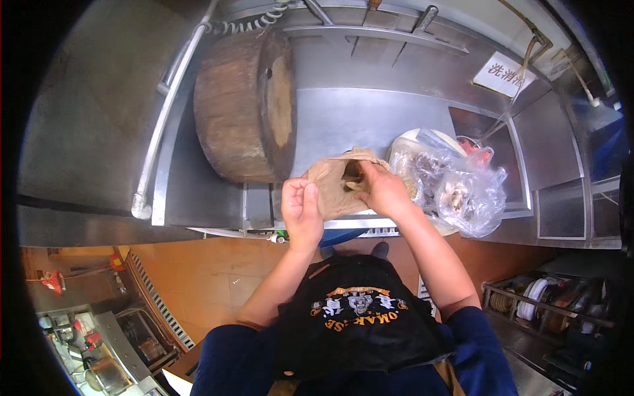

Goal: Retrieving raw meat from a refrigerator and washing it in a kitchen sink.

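Observation:
A beige cloth bag (329, 185) is held up over the front edge of the steel counter (342, 119), its mouth facing up. My left hand (302, 208) pinches the bag's left side between thumb and fingers. My right hand (386, 190) is at the opening, fingers on the rim and partly inside. Dark and pale brown pieces (352, 178) show in the mouth; what they are I cannot tell. To the right of my right hand lie clear plastic bags (468, 198) with dried-looking contents, resting on a pale round tray or board (431, 134).
A thick round wooden chopping block (233, 109) stands on edge at the counter's left. Behind the plastic bags is a sink basin (488, 148), with a sign (505, 74) bearing writing on the wall above. A metal rack (545, 302) with plates stands low at the right.

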Demonstrator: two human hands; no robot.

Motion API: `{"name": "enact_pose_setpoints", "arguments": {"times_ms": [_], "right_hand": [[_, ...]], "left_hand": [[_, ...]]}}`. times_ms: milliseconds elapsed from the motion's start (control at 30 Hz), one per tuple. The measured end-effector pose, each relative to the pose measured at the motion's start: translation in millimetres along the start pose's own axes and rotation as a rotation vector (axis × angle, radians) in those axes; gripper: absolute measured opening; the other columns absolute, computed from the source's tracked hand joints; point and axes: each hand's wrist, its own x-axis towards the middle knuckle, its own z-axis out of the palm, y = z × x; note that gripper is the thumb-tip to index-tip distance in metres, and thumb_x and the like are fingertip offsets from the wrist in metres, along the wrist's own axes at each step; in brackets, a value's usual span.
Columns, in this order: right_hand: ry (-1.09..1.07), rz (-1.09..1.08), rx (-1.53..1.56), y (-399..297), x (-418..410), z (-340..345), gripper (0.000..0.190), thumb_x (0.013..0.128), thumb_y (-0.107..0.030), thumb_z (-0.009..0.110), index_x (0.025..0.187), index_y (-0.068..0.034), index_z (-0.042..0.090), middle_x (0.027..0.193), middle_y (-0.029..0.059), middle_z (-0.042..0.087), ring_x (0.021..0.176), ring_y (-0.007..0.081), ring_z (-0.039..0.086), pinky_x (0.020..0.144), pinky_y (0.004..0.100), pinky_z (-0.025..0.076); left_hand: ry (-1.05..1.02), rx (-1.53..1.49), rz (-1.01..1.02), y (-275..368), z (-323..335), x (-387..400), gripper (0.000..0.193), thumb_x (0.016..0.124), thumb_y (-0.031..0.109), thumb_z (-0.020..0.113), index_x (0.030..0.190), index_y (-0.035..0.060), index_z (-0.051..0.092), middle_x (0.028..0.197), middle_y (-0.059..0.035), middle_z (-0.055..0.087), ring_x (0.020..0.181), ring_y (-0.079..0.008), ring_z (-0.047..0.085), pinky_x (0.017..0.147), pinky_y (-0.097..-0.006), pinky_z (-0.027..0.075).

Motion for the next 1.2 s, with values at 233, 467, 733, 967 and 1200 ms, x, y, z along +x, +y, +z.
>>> {"name": "enact_pose_setpoints", "arguments": {"times_ms": [233,467,733,967,1200], "right_hand": [[0.021,-0.016,0.014,4.1,-8.5,-21.3,0.067,0.077,-0.022,0.074,0.136,-0.011,0.045,0.119,0.0188,0.062,0.108,0.0372,0.060,0.086,0.0448,0.051],[0.161,-0.020,0.416,73.5,-19.4,-44.0,0.015,0.088,-0.019,0.063,0.098,-0.010,0.069,0.094,0.0133,0.070,0.088,0.0332,0.067,0.076,0.0401,0.053],[-0.390,0.217,-0.448,249.4,-27.1,-76.9,0.024,0.083,-0.014,0.061,0.105,-0.010,0.069,0.102,0.0145,0.070,0.097,0.0335,0.067,0.083,0.0452,0.052],[-0.251,0.228,-0.317,267.8,-35.4,-74.2,0.034,0.081,-0.012,0.057,0.114,-0.010,0.064,0.107,0.0168,0.067,0.099,0.0338,0.066,0.084,0.0443,0.053],[-0.127,0.173,-0.325,290.0,-42.9,-70.3,0.027,0.080,-0.010,0.058,0.106,-0.010,0.063,0.104,0.0158,0.066,0.094,0.0344,0.066,0.080,0.0453,0.052]], "left_hand": [[-0.050,-0.011,0.069,-3.1,18.2,9.3,0.006,0.099,0.005,0.051,0.104,0.0062,0.048,0.103,-0.0045,0.057,0.091,-0.0073,0.052,0.083,-0.0239,0.043],[-0.273,0.917,-0.269,-94.6,-19.8,27.8,0.016,0.088,0.011,0.063,0.103,0.0060,0.063,0.100,-0.0121,0.063,0.089,-0.0238,0.060,0.078,-0.0332,0.049],[-0.856,0.966,0.151,-133.4,162.7,31.2,0.031,0.085,0.012,0.061,0.116,0.0105,0.063,0.110,-0.0116,0.062,0.102,-0.0318,0.061,0.084,-0.0418,0.050],[-1.024,1.218,0.088,-212.4,221.6,25.1,0.037,0.085,0.008,0.056,0.122,0.0138,0.056,0.112,-0.0106,0.062,0.104,-0.0332,0.061,0.084,-0.0442,0.052],[-1.125,1.279,0.062,-195.2,196.2,15.0,0.020,0.081,0.008,0.062,0.099,0.0147,0.066,0.100,-0.0079,0.060,0.096,-0.0305,0.062,0.077,-0.0423,0.052]]}}
